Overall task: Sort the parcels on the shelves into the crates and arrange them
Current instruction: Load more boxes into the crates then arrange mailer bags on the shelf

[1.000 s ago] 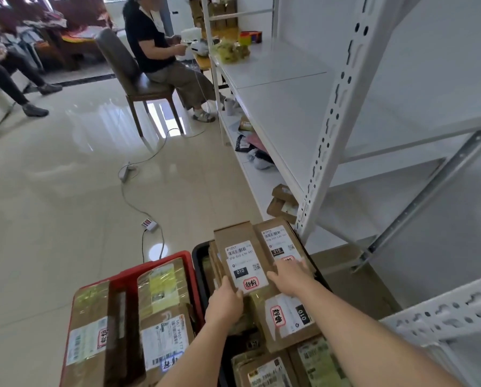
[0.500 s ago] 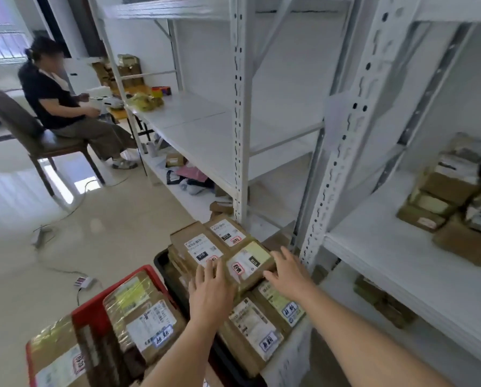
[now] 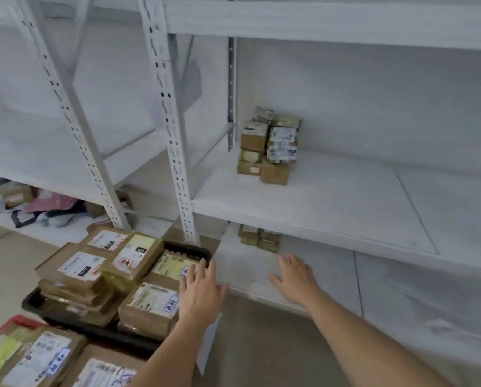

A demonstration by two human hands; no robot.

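Note:
A black crate (image 3: 190,250) on the floor at lower left holds several brown labelled parcels (image 3: 133,256) stacked above its rim. A red crate (image 3: 16,322) at the bottom left corner also holds taped parcels (image 3: 42,356). My left hand (image 3: 201,291) hovers open with spread fingers beside the black crate's right end, holding nothing. My right hand (image 3: 293,277) is open over the bottom shelf (image 3: 331,275), palm down and empty. A small stack of parcels (image 3: 268,146) stands at the back of the middle shelf (image 3: 331,208). A few more parcels (image 3: 260,237) sit at the back of the bottom shelf.
White steel uprights (image 3: 175,129) stand between the crates and the shelf bay. The left bay's low shelf carries a parcel (image 3: 17,195) and pink and dark bags (image 3: 52,206). Bare tan floor (image 3: 250,344) lies under my arms.
My view swung right from the room to the shelf bay. Both hands left the parcels in the black crate and moved right, open; the right one now reaches over the bottom shelf.

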